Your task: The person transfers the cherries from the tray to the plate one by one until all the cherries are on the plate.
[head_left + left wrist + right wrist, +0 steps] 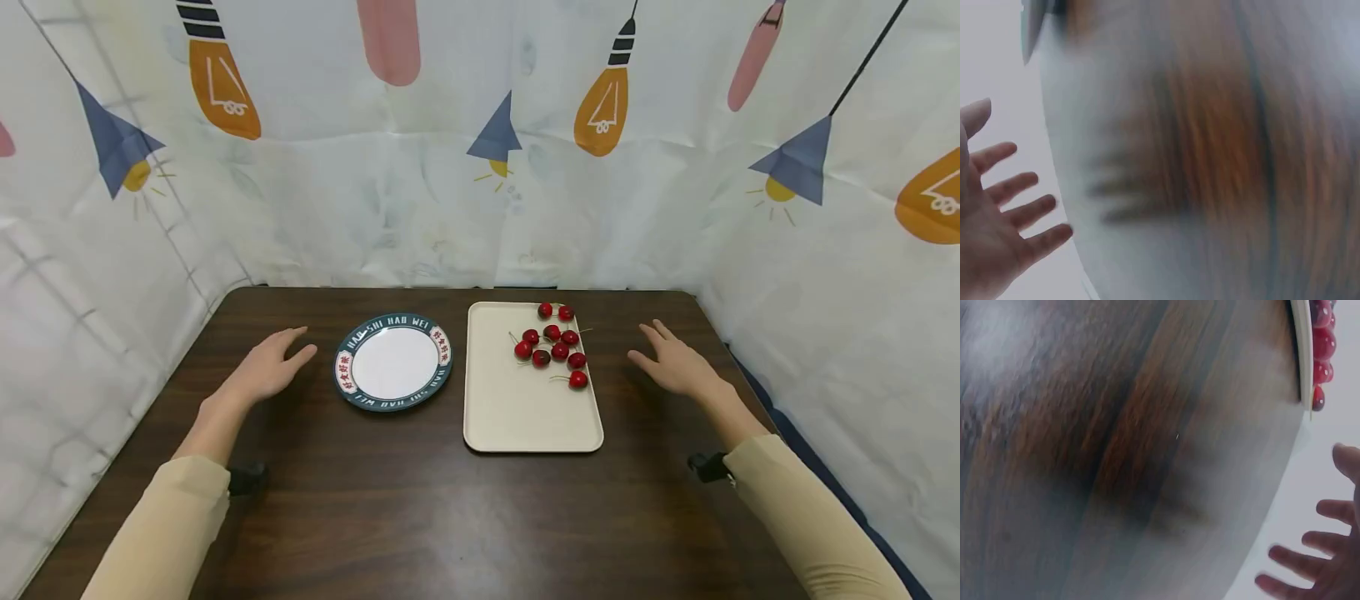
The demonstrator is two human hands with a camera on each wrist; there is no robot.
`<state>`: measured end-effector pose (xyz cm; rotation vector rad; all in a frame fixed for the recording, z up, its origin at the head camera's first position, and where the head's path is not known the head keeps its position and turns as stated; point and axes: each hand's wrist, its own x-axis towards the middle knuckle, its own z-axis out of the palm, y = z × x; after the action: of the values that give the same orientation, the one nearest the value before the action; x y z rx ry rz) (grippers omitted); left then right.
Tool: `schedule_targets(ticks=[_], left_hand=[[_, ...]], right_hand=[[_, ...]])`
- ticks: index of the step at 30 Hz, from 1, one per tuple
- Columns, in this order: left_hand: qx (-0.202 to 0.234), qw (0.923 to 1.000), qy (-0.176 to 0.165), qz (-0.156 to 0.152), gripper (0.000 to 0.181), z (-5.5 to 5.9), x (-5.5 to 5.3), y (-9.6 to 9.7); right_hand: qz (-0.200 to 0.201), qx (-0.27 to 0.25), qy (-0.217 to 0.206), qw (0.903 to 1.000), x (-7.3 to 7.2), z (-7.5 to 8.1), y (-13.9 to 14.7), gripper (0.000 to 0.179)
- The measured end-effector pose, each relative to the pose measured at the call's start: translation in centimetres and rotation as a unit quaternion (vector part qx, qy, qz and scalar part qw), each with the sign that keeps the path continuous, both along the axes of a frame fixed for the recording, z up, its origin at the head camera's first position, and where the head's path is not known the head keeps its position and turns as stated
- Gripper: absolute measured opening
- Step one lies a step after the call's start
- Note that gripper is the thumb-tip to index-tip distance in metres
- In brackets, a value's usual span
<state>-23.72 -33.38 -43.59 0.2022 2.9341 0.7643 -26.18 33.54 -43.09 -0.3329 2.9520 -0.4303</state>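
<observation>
My left hand (264, 367) hovers over the table at the left, fingers spread and holding nothing. Just right of it lies a round plate (395, 405) with a white middle and a dark teal rim bearing lettering. On the other side my right hand (678, 364) is also held over the table, fingers apart and nothing in it. Between plate and right hand is a cream rectangular tray (525, 417), with several red cherries (559, 351) with stems grouped in its upper right part. In the right wrist view, the cherries (1324, 344) show past the tray's edge.
The dark brown wooden table (360, 517) ends at the back against a white curtain (337, 200) printed with lamps and bulbs. More of this cloth hangs along the left and right sides. Each wrist wears a black strap (708, 467) at the cuff.
</observation>
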Motion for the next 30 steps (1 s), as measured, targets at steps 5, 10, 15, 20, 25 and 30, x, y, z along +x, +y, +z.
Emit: schedule_targets(ticks=[5, 10, 15, 20, 25, 30], left_hand=[[0.068, 0.9966, -0.001, 0.046, 0.075, 0.4, 0.1, 0.9], [0.141, 0.9874, -0.039, 0.062, 0.074, 0.6, 0.1, 1.8], [0.227, 0.9671, -0.096, 0.063, 0.072, 0.6, -0.1, 2.6], [0.276, 0.9501, -0.127, 0.069, 0.07, 0.3, -0.4, 3.0], [0.307, 0.9375, -0.15, 0.064, 0.067, -0.1, -0.4, 3.3], [0.322, 0.9306, -0.163, 0.064, 0.064, -0.6, -0.6, 3.6]], right_hand=[[-0.002, -0.023, 0.039, 0.999, 0.2, 0.5, -0.9, 0.069], [-0.001, -0.038, 0.048, 0.9982, 0.5, 0.6, -1.7, 0.066], [0.014, -0.076, 0.048, 0.9959, 0.7, 0.3, -2.3, 0.063], [0.028, -0.138, 0.051, 0.9887, 0.9, 0.3, -3.0, 0.058], [0.027, -0.183, 0.033, 0.9822, 1.1, 0.3, -4.0, 0.051], [0.031, -0.208, 0.015, 0.9776, 1.3, 0.0, -5.1, 0.049]])
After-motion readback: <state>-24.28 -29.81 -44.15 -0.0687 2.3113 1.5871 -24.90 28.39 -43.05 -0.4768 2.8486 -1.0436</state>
